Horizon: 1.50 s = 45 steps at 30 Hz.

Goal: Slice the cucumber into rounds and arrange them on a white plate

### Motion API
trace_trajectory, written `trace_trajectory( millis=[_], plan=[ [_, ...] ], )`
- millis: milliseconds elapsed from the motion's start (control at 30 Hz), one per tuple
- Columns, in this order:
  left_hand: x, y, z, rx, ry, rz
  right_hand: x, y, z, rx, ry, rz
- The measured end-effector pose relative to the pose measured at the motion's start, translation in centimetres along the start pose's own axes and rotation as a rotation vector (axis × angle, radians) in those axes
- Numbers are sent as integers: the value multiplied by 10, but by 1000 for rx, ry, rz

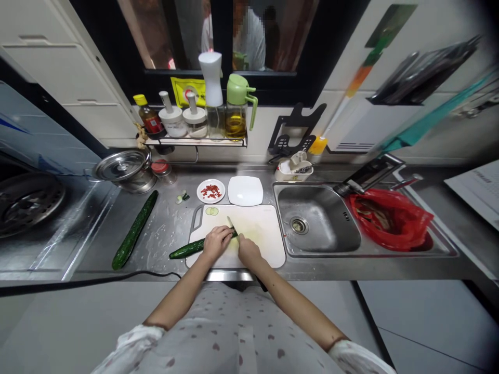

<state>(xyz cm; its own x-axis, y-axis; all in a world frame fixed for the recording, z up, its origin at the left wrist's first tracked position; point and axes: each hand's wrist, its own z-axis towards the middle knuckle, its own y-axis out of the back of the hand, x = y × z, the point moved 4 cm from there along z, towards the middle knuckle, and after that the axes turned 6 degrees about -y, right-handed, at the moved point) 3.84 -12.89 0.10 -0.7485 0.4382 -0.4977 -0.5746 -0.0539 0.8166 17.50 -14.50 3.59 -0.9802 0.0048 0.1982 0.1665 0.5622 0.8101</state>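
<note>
On the white cutting board [268, 244] lies a dark green cucumber [187, 249], its left end reaching past the board's edge. My left hand [216, 241] is closed over the cucumber near its cut end. In my right hand [249, 252] is a knife [230, 223], its blade pointing away from me beside my left fingertips and against the cucumber's right end. Most of the knife's handle is hidden by my hand. A few pale cucumber slices [211, 211] lie at the board's upper left. A second whole cucumber [134, 231] rests on the counter at left.
Behind the board stand a plate of chopped red pieces [211, 200] and a white plate [245, 191]. The sink [317, 221] is right, with a red plastic bag [393, 221] beyond. A lidded pot [125, 169] stands left; a condiment rack [195, 141] hangs behind.
</note>
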Motion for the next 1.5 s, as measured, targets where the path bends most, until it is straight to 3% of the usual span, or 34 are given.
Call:
trace_trajectory(
  millis=[200,467,1267,1500],
  plan=[
    [-4,4,1,1,-9,-4,1,1,-1,-42,27,18],
    [-4,4,1,12,-4,-5,-10,-8,-14,13,-11,11],
    [-4,3,2,8,3,-7,3,-2,4,-26,19,15],
    [-3,4,2,11,10,1,-2,-9,0,-12,-6,3]
  ],
)
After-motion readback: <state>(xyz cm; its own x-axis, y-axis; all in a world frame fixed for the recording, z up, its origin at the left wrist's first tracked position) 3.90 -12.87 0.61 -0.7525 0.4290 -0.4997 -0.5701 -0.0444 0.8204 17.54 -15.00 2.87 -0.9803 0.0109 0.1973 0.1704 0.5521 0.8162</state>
